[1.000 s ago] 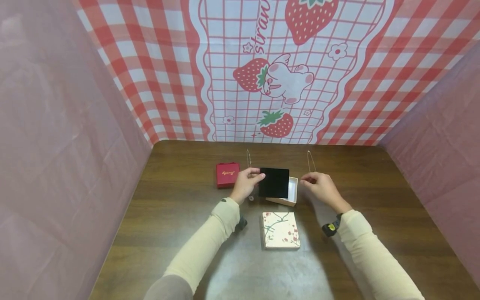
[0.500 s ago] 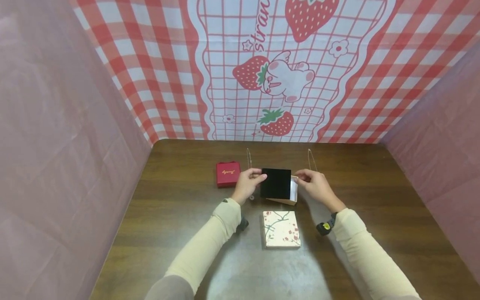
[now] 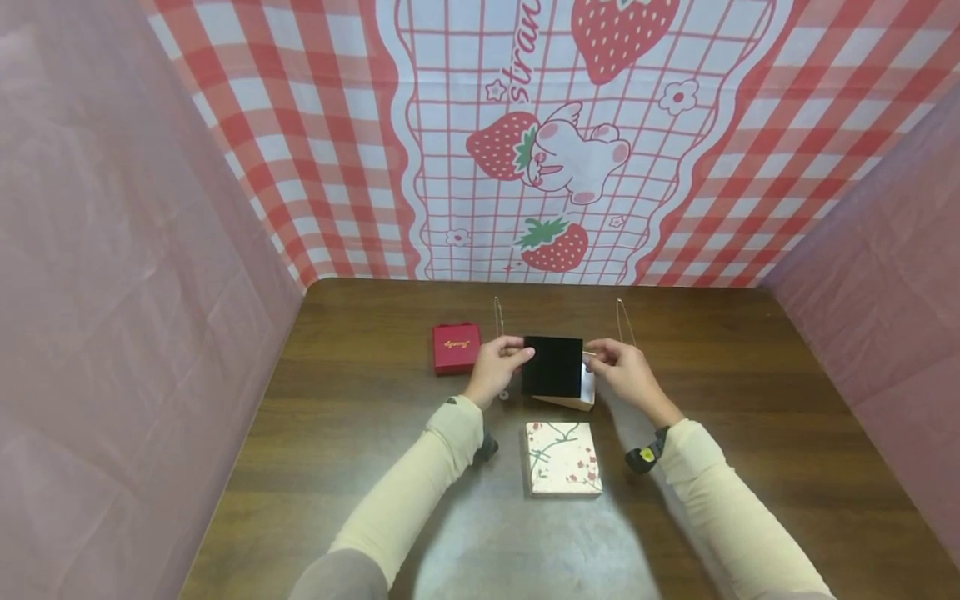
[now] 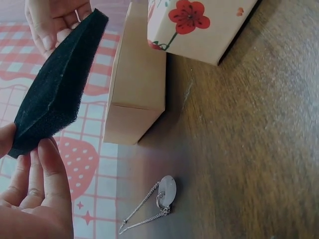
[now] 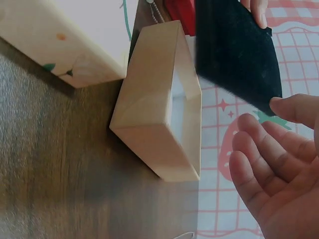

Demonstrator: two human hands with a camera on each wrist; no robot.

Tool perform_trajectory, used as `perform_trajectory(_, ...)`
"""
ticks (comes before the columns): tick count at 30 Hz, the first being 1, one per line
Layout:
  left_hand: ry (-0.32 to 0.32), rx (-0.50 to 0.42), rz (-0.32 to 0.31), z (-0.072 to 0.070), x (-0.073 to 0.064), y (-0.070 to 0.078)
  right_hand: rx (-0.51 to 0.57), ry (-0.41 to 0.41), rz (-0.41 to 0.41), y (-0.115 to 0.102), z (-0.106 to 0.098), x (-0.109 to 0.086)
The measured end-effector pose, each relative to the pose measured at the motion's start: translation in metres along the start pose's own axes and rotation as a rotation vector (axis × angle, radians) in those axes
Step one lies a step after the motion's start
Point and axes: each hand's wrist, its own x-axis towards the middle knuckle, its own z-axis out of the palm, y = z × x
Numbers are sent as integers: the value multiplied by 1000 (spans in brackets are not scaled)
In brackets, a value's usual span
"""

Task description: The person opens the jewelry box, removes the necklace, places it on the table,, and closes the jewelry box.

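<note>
My left hand (image 3: 493, 368) pinches a black foam pad (image 3: 552, 367) between thumb and fingers by its left side. The pad hangs tilted over an open cardboard box base (image 5: 149, 79) with a pale inside. Beside the pad's right edge is my right hand (image 3: 628, 373); in the right wrist view its thumb touches the pad's corner while the other fingers lie loosely bent below, apart from it. Nearer the person lies the flowered box lid (image 3: 562, 458). A necklace with a round pale pendant (image 4: 168, 190) lies close to my left hand.
A red gift box (image 3: 456, 348) with gold lettering stands to the left. Another thin chain (image 3: 624, 321) lies behind my right hand. The brown wooden table (image 3: 360, 367) meets a strawberry-print cloth (image 3: 555, 250) at the back, with pink cloths on both sides.
My right hand has moved left from beside the box to the pad's right edge. The left hand and pad have shifted slightly to the right.
</note>
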Motion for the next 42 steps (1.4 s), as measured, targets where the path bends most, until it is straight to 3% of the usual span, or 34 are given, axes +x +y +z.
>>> perform_trajectory(25,14,66,4,7,0,7,102,44,70,-1,5,-2)
perform_trajectory(36,28,12,14,12,4,10,92,94,100,-3,2,-2)
perform_trajectory(42,47,40,14,15,7,13,73,124,116,-1,1,-4)
